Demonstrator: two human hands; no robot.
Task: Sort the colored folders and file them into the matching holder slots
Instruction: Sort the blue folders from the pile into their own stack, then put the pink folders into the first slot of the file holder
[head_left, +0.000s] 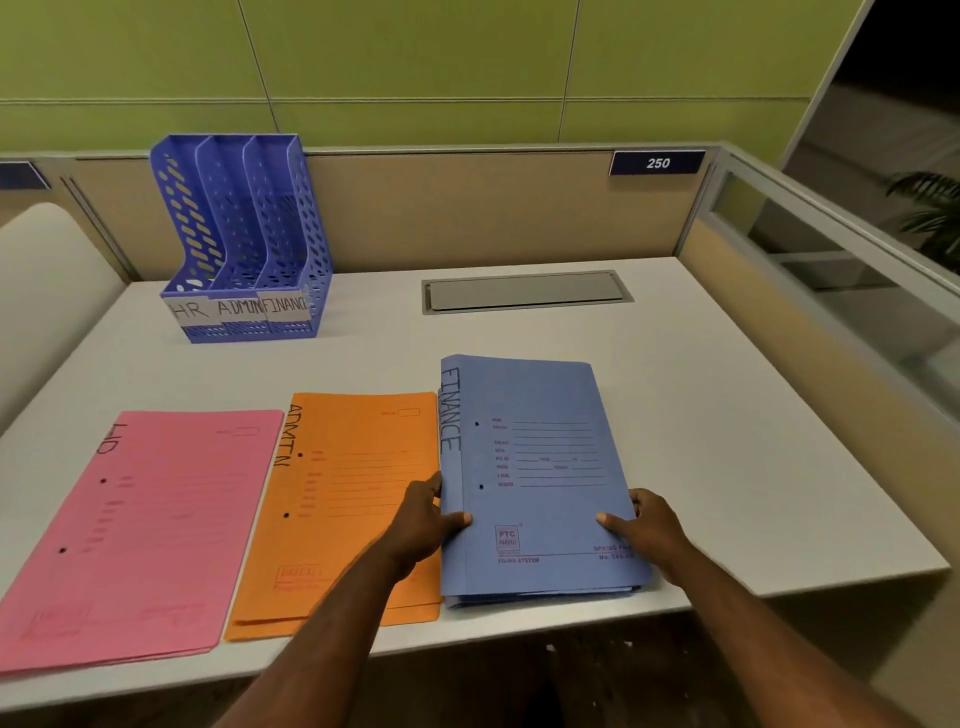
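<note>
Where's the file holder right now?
Head view: the blue file holder stands at the desk's far left against the partition, beyond the pink and orange folders.

Bench (675, 415): blue three-slot holder (244, 234) labelled HR, ADMIN, FINANCE at rear left; pink folders (140, 530), orange folders (343, 499), blue folders (540, 467) in front, both hands, left hand (423, 525) and right hand (649, 530), gripping the blue stack.

Folder piles on desk: 3, being pink (140, 530), orange (343, 499), blue (540, 478) (sheets per pile not countable). Holder (244, 234): 1, with 3 slots.
</note>
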